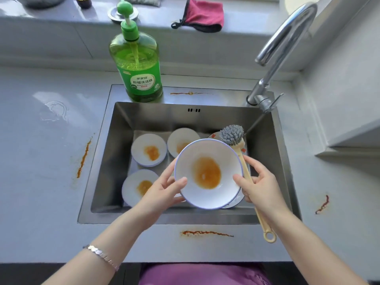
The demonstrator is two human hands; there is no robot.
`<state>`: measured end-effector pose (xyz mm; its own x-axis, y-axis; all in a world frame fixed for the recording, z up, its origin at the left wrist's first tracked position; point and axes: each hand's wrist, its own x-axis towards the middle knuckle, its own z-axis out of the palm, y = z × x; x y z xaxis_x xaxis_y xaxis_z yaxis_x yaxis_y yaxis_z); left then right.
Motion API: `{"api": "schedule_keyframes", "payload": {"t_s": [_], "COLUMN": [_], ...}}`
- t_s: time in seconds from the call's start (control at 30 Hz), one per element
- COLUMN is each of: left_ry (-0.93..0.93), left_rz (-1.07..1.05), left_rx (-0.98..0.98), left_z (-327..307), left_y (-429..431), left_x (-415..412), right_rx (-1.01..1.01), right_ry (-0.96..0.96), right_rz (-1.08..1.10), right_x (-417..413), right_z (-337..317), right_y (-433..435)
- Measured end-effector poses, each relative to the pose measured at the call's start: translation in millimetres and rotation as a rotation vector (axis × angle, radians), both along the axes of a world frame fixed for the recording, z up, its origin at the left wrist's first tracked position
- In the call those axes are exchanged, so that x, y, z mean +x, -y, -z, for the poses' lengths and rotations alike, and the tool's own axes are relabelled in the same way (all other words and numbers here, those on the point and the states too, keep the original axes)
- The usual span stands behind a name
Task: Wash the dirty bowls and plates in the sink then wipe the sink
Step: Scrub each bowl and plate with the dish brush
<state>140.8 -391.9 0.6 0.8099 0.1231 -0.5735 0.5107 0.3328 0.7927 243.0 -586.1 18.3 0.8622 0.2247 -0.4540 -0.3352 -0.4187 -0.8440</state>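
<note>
A white bowl (207,194) with a blue rim and an orange stain inside is held over the steel sink (115,128). My left hand (164,192) grips its left rim, thumb inside. My right hand (260,186) touches the bowl's right rim with its thumb and holds a cream-handled dish brush (233,135), grey bristles pointing up behind the bowl. Three stained white bowls lie on the sink floor: one at back left (149,150), one at back middle (181,140), one at front left (137,187). A plate (234,202) lies partly hidden under the held bowl.
A green dish-soap pump bottle (136,64) stands on the sink's back ledge. The curved tap (281,48) rises at the back right. A pink cloth (202,15) lies on the windowsill. Orange-red stains mark the counter (41,161) around the sink, and a water puddle (55,110) lies at left.
</note>
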Motion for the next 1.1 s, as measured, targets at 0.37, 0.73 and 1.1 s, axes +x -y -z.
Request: {"api": "schedule_keyframes", "payload": {"t_s": [0.37, 0.73, 1.1], "left_ry": [0.082, 0.094, 0.079], "left_rz": [-0.362, -0.347, -0.377], "left_rx": [0.069, 0.256, 0.258], "left_z": [-11, -33, -38], "left_y": [58, 48, 39], "left_x": [-5, 15, 24], "right_rx": [-0.04, -0.715, -0.316], "right_ry": [0.192, 0.51, 0.227], "right_rz": [-0.101, -1.079, -0.87], "right_x": [10, 12, 0], "right_z": [-29, -53, -48], "right_y": [50, 16, 6]}}
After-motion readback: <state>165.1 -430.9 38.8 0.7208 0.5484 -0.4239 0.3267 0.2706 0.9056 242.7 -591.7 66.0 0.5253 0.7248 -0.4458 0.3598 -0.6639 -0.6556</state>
